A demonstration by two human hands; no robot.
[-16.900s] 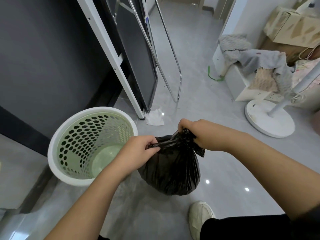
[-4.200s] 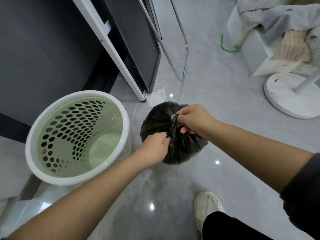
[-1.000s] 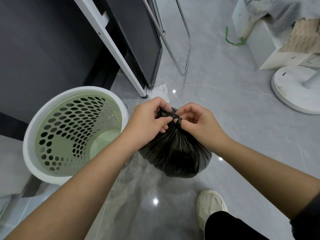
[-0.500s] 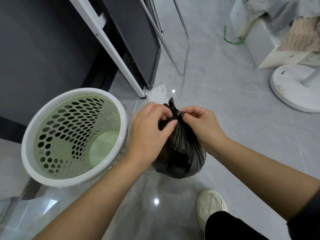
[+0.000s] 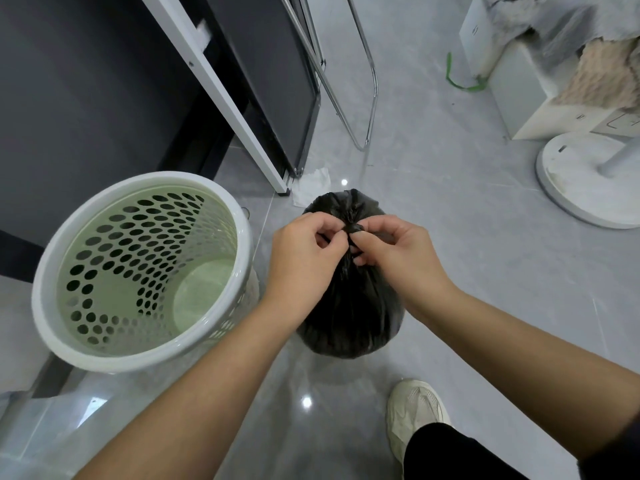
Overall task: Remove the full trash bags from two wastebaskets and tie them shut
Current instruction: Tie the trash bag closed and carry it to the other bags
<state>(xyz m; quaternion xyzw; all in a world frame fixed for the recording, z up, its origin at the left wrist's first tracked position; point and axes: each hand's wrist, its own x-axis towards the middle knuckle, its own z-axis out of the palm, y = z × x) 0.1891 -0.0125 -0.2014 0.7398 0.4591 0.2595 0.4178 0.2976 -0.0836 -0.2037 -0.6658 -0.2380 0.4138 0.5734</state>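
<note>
Frame centre: left hand and right hand both pinching twisted neck of full black plastic trash bag, likely cinching knot. Bag on grey floor, just right of emptied green perforated wastebasket, lower left.

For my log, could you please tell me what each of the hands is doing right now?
Left hand: pinches the neck of the black trash bag.
Right hand: pinches it too.

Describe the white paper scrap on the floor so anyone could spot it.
Find the green wastebasket on the left. Beyond the black trash bag beside it, at the foot of the slanted white frame, lies the paper scrap, the only crumpled white thing.
</note>
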